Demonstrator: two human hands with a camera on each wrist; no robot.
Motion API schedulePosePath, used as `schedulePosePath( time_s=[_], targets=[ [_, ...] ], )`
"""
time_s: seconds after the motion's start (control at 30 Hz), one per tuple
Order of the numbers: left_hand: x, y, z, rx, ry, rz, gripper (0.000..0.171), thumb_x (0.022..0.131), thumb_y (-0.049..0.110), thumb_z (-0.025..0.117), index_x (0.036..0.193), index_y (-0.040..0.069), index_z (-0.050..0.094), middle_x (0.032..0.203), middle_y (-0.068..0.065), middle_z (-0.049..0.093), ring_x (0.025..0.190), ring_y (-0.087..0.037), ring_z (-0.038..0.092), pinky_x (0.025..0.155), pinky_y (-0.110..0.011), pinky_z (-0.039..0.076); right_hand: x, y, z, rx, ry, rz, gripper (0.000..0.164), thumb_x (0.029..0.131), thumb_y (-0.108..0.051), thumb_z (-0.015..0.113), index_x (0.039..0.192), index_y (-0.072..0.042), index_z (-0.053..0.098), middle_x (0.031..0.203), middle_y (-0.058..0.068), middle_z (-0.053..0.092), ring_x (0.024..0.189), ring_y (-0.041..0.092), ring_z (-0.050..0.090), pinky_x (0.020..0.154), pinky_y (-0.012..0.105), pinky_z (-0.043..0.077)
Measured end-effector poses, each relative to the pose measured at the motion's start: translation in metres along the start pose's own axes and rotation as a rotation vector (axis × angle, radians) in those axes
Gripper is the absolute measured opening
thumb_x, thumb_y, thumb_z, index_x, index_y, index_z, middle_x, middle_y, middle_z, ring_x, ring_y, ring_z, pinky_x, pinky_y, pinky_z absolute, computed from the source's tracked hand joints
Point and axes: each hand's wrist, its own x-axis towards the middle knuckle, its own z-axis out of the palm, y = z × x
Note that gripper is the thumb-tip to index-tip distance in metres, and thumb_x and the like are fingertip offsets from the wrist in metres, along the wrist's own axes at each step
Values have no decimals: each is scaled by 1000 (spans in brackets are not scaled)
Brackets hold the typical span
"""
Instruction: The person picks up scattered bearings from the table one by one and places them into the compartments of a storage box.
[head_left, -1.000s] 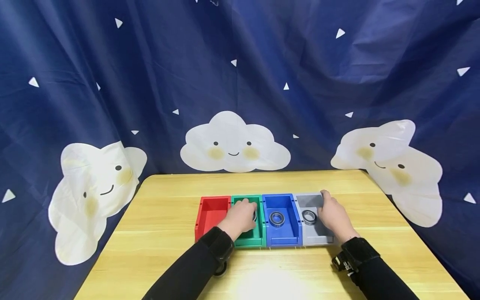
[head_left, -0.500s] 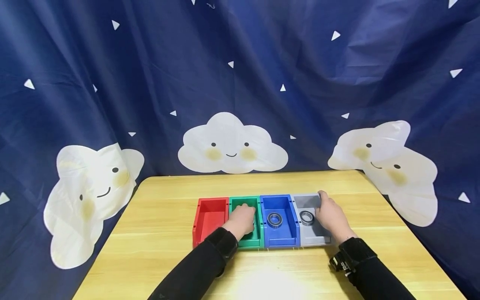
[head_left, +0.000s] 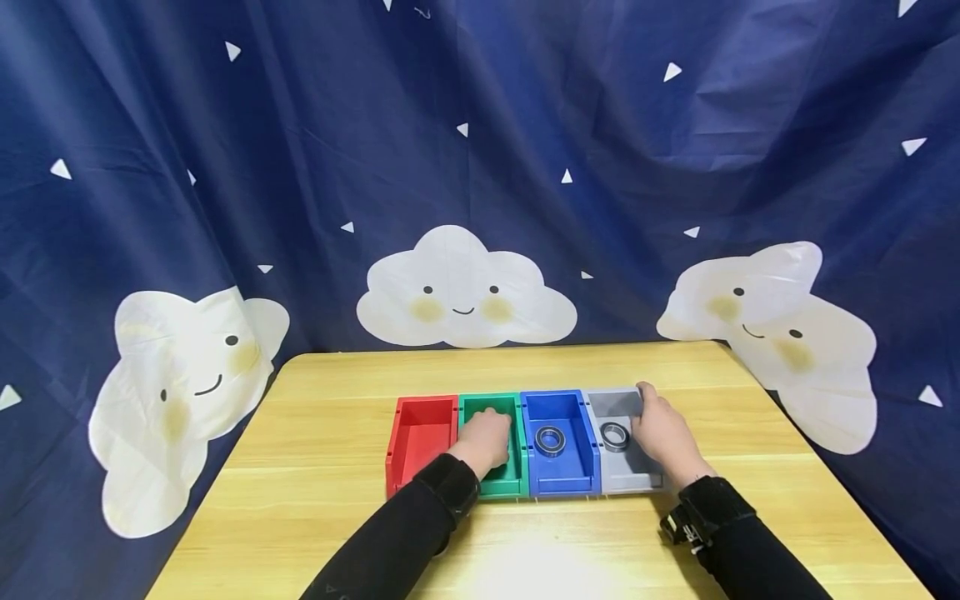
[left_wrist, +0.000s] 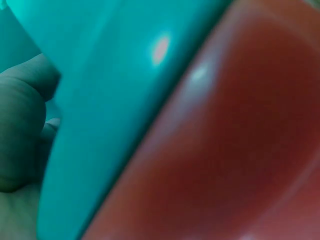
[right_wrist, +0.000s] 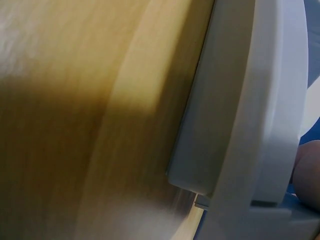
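Observation:
In the head view my left hand (head_left: 486, 437) reaches down into the green bin (head_left: 513, 487), its fingertips hidden. The left wrist view shows part of that hand (left_wrist: 20, 135) behind the green wall (left_wrist: 115, 100); whether it holds anything cannot be seen. My right hand (head_left: 662, 433) grips the right side wall of the grey bin (head_left: 630, 481), at the right end of the row. In the right wrist view a digit (right_wrist: 307, 172) shows on the inner side of the grey wall (right_wrist: 255, 125). One ring bearing (head_left: 615, 436) lies in the grey bin, left of the right hand.
Left of the green bin stands a red bin (head_left: 426, 427), partly covered by my left arm. A blue bin (head_left: 564, 485) holding another ring bearing (head_left: 550, 441) sits between green and grey. All stand side by side on a wooden table (head_left: 337, 442), before a dark blue curtain (head_left: 480, 183).
My left hand has shifted slightly within the green bin, and the ring edge visible beside it a second ago is now hidden. The right hand stays at the grey bin. The head view has shifted slightly.

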Motion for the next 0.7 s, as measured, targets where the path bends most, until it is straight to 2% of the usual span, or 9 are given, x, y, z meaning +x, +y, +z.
schedulePosePath(
  time_s=[0.27,0.7],
  targets=[
    [2,1,2,0,-18,-21,37,76,22,74,109,11,61,92,-10,54,77,-22,48,67,-35,50,-1,1,-1,-6,-8,5,62,81,-8,51,137,4,26,114,35,51,94,41,55,76,54,44],
    [-1,3,2,32,-21,-28,40,76,23,73,113,12,60,99,-10,55,85,-22,49,73,-39,50,-1,1,-1,-12,-1,2,61,82,-8,51,137,4,27,112,35,51,92,42,55,74,53,44]
  ],
)
